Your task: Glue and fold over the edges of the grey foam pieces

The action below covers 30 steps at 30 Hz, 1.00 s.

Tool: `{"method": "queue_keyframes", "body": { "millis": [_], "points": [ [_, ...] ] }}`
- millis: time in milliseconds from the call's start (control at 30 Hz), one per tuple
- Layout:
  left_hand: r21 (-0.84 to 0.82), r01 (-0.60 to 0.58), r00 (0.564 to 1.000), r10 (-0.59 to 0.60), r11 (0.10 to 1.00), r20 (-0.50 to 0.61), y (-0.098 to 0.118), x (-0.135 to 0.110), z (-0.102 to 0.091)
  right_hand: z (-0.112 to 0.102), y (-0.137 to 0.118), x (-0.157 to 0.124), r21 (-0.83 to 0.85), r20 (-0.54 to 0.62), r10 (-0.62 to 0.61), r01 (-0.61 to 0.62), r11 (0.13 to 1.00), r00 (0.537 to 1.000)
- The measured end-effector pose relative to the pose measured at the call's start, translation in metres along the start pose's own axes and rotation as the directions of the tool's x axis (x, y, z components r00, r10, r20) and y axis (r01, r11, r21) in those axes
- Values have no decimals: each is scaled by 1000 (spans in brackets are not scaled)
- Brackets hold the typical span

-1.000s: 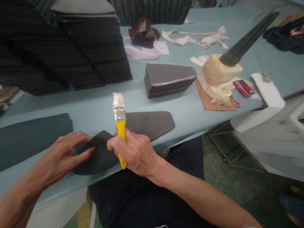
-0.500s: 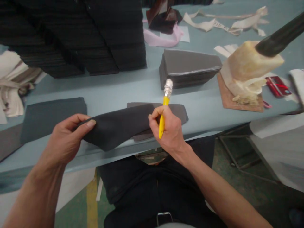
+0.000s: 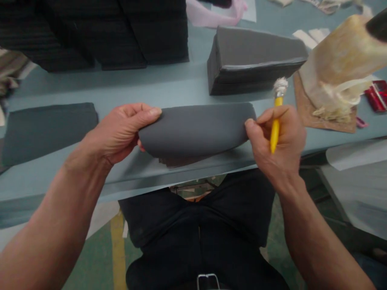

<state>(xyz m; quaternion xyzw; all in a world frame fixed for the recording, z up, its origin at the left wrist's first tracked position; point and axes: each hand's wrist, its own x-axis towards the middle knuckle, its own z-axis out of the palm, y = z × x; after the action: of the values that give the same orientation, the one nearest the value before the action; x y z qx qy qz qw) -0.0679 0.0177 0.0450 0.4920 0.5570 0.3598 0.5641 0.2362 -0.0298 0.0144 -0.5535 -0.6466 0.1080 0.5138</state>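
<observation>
Nearest of all, a belt buckle (image 3: 207, 282) and dark trousers (image 3: 193, 237) show at the bottom of the view, the wearer close against the worktop (image 3: 169, 86). Just beyond, the two hands grasp a smooth grey panel (image 3: 196, 131) by its opposite ends, over the front part of the worktop; its face bows gently, probably because it is flexible and gripped only at the ends. The left hand (image 3: 125, 131) pinches one end, thumb on top. The right hand (image 3: 281, 141) has thumb and fingertips at the other end and also grips a yellow-handled brush (image 3: 275, 135), its whitish, coated bristles pointing up and away, presumably so that they stay clear of the panel. Brownish pieces (image 3: 184, 162) peep out beneath the panel's near edge. A dark green-grey panel (image 3: 51, 131) lies flat to the left. Farther back stands a neat stack of grey panels (image 3: 260, 52), perhaps placed there for easy reach, and to its right a yellowish container (image 3: 338, 60) on a brown sheet (image 3: 305, 112), likely there to catch drips. A red packet (image 3: 376, 96) is cut off at the right edge. Tall dark stacks (image 3: 157, 32) and a pink strip (image 3: 208, 14) lie farthest. No brand, label or writing is legible.
</observation>
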Motion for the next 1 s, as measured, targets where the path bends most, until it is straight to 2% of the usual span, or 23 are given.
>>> {"method": "queue_keyframes", "body": {
  "millis": [133,233,367,467,533,633,700,800,1000],
  "points": [
    [193,-4,999,14,981,-51,-4,5,10,-1,16,0,-94,-37,-9,5,996,999],
    [348,-74,992,105,935,-71,-9,10,15,5,31,0,-151,-29,-1,-4,988,1000],
    [601,-137,974,216,788,-62,-11,8,13,10,43,-2,-205,11,50,-47,978,999],
    [728,-137,950,297,672,-95,-15,-8,6,11,46,-5,-193,16,60,-55,980,998],
    [767,-191,936,349,613,-45,-24,-22,-2,11,48,-6,-182,17,72,-68,981,997],
    [786,-389,892,410,480,191,-48,-41,-10,13,50,-6,-173,25,89,-84,981,996],
    [796,-460,858,429,394,283,-64,-49,-10,14,52,-7,-170,18,81,-77,982,997],
    [805,-468,849,437,363,297,-76,-54,-4,15,52,-7,-178,-15,42,-44,983,999],
    [790,-464,851,451,401,271,-74,-56,-1,14,51,-12,-222,-71,-18,2,975,997]
  ]
}}
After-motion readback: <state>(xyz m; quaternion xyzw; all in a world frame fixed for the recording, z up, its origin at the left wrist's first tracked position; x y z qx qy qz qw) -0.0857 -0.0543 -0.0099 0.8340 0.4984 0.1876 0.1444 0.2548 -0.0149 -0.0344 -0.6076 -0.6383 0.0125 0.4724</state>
